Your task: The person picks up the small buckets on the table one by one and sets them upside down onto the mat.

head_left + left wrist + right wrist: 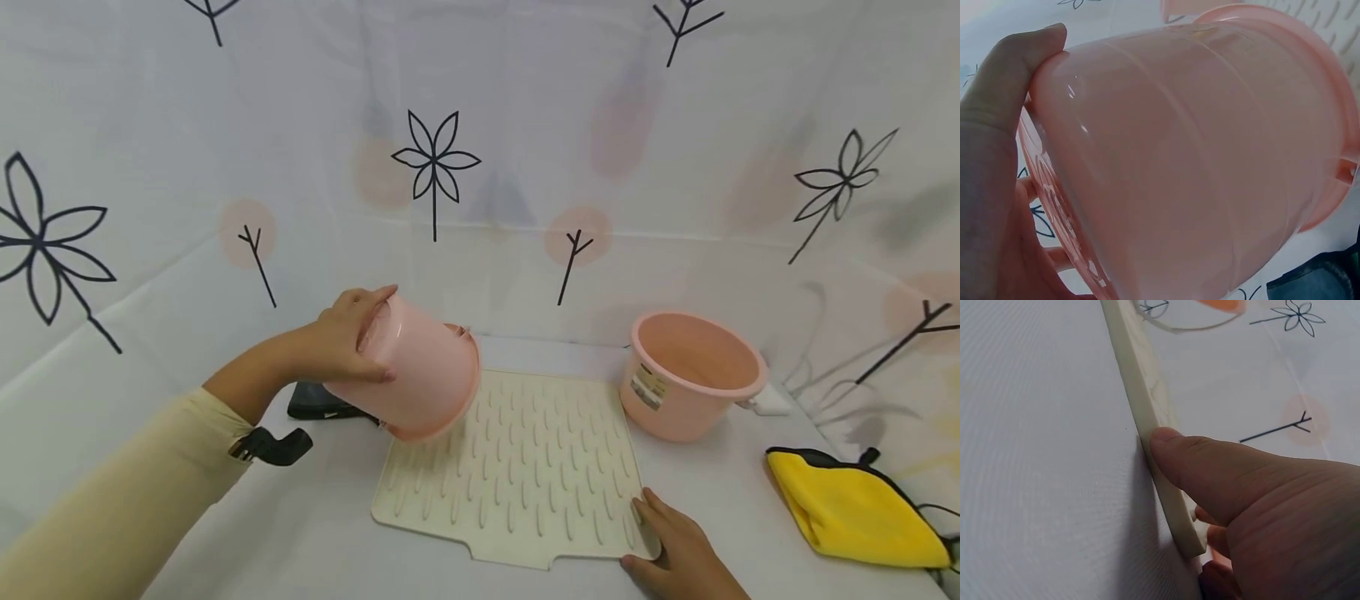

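Note:
My left hand [341, 337] grips a pink bucket [423, 367] by its base. The bucket is tipped on its side, its mouth facing right and down over the far left part of a cream ribbed draining board [525, 467]. Its inside is hidden from me. In the left wrist view, the thumb lies on the bucket wall [1185, 156] and the fingers reach under the base. At the board's near right corner, my right hand [682, 546] holds the edge. The right wrist view shows the thumb against the board's edge [1147, 419] and fingers round the corner.
A second pink bucket [675, 396] stands upright beyond the board's right edge. Farther right lies a yellow cloth item with black trim [855, 508]. Behind the tilted bucket is a black object [318, 404]. A patterned white sheet [495, 167] rises at the back.

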A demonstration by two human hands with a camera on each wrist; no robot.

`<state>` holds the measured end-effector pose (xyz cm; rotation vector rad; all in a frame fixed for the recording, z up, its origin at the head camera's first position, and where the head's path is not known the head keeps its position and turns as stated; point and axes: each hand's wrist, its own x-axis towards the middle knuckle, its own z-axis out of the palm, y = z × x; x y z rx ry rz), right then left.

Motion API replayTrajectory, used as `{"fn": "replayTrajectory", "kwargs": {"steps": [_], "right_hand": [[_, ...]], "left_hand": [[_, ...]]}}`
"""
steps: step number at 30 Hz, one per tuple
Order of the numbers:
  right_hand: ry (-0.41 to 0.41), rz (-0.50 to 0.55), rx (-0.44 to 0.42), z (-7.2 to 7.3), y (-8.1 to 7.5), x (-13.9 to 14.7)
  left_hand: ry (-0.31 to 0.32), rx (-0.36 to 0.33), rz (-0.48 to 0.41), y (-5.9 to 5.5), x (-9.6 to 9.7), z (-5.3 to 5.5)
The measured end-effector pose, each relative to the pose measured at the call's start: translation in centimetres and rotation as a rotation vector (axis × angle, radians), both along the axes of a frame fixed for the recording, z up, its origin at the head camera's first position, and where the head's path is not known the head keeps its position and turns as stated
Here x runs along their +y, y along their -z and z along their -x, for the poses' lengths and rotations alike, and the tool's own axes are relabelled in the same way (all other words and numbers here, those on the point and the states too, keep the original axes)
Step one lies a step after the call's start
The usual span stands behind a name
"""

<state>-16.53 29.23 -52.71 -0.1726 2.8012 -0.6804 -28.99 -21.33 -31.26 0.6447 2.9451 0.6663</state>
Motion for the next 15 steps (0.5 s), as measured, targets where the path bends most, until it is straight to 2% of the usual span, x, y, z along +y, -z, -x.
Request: {"fn": "replayTrajectory", "kwargs": {"steps": [8,15], "right_hand": [[0.011,0.006,-0.008,-0.2,-0.1,0.1],[0.039,0.018,-0.033,-0.1,-0.1,0.0]], "left_hand": [[0.072,0.008,0.021,1.4,2.0,0.6],[0.12,0.026,0.076,2.8,4.5,0.3]]}}
